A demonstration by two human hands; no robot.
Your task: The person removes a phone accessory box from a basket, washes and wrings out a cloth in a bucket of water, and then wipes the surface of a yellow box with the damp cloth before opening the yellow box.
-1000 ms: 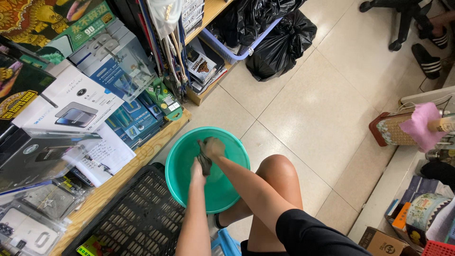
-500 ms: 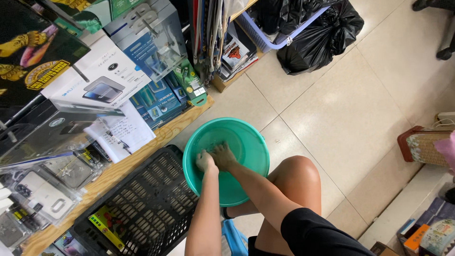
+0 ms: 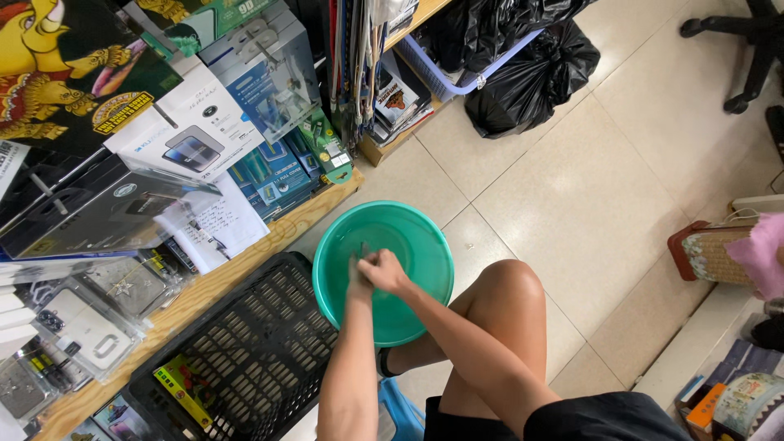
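I see both hands pressed together over the green basin [image 3: 408,237]: right hand [image 3: 384,271] wraps the left hand [image 3: 359,282]; black crate [image 3: 245,359] at eight o'clock.

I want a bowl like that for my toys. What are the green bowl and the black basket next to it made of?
The green bowl looks like plastic: one even bright colour, smooth, with a soft shine along its rim. The black basket also looks like plastic, duller, moulded into a grid of slots. Both hands, left hand and right hand, are together inside the bowl.
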